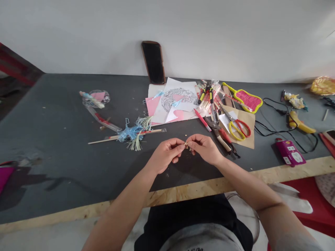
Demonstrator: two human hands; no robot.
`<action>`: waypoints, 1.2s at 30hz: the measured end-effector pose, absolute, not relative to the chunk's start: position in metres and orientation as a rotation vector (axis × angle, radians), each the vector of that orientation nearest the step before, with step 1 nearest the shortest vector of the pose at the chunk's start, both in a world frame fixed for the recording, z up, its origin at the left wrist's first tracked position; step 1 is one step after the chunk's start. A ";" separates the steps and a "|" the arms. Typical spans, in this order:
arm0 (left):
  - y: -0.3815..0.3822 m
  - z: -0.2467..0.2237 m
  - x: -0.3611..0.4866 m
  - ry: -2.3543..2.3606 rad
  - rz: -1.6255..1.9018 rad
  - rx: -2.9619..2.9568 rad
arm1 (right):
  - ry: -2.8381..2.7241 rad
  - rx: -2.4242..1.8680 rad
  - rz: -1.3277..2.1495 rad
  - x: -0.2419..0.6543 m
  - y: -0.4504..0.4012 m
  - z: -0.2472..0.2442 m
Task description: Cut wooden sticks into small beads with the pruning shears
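One piece (pixel 185 144), pinched by left hand (pixel 166 154) and right hand (pixel 204 149) near the bench's (pixel 78 174) front edge.
Bits (pixel 186 135) are down; the piece is not.

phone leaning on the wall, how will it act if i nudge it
The phone may slide or topple, since it only leans against the wall. It should feel stiff, being a flat slab. Its brown edging may offer some grip.

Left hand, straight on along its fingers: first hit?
Likely the right hand: its fingertips face those of the left hand, with a small pale piece at the fingertips. Whether the fingers already touch is unclear.
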State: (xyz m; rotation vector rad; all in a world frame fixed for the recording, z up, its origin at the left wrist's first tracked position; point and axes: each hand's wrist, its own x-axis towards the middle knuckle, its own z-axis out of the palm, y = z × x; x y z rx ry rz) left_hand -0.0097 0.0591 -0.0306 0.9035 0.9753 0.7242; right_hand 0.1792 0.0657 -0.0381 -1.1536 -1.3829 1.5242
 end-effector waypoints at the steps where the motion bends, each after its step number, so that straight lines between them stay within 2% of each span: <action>1: 0.059 -0.031 -0.010 0.977 0.720 0.906 | -1.385 -1.159 1.527 0.179 0.066 -0.038; 36: 0.060 -0.029 -0.010 1.053 0.682 0.969 | -1.401 -1.150 1.514 0.175 0.064 -0.040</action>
